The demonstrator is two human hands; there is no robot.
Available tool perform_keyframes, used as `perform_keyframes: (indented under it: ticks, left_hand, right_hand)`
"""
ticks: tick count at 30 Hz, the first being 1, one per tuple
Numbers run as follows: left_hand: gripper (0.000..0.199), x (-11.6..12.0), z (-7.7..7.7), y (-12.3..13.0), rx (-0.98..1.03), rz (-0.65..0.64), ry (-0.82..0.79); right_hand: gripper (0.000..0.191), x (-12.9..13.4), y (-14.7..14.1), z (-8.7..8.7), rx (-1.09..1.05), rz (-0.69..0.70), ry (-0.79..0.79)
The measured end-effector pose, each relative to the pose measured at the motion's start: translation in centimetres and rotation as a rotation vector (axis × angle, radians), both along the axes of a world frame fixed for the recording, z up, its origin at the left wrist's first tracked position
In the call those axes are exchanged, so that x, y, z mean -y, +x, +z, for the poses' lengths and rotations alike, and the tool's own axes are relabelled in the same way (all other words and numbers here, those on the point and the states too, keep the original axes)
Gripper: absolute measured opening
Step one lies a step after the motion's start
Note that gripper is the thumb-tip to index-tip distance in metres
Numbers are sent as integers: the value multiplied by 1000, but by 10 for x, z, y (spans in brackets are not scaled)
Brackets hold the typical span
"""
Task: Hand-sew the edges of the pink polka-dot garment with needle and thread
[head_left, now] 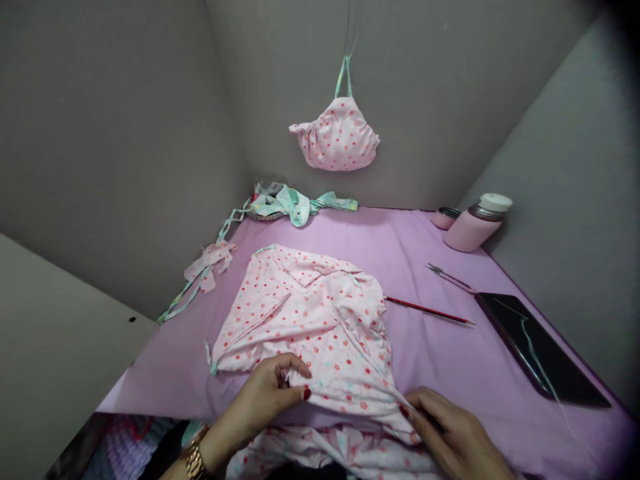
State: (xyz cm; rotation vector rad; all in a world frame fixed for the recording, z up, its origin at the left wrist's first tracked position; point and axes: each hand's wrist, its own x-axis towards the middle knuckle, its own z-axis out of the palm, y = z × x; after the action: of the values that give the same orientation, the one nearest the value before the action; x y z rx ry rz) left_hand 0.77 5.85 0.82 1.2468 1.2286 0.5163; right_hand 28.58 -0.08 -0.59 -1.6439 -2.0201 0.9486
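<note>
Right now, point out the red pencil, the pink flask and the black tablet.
red pencil [429,311], head view, middle of the shaft
pink flask [473,230], head view, pink body below the metal neck
black tablet [537,347], head view, centre of the dark screen

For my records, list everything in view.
Dotted cloth: one, pink, centre.
Hanging dotted cloth: one, pink, back corner.
Ties: several, mint green, back edge.
Scrap: one, pink, left edge.
Pencil: one, red, right of cloth.
Metal tool: one, silver, beyond pencil.
Tablet: one, black, right side.
Flask: one, pink, back right.
Small tin: one, pink, behind flask.
Table cover: one, lilac, under everything.
Watch: one, gold, left wrist.
Left hand: one, red nails, pinching cloth, front.
Right hand: one, red nails, holding cloth, front.
</note>
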Motion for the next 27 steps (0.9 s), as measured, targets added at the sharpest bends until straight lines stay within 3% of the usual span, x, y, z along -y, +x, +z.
perform_keyframes:
  ticks: [8, 15, 27]
  left_hand:
    - [38, -2, -3, -2, 36, 123, -90]
    - [33, -1, 1, 5, 47, 286, -83]
    - [42, 3, -3, 1, 49, 443, -109]
  right_hand:
    - [28, 2, 3, -6, 90, -5, 81]
    - [27, 5, -1, -11, 112, -54, 148]
    - [29, 7, -2, -9, 75, -45, 110]
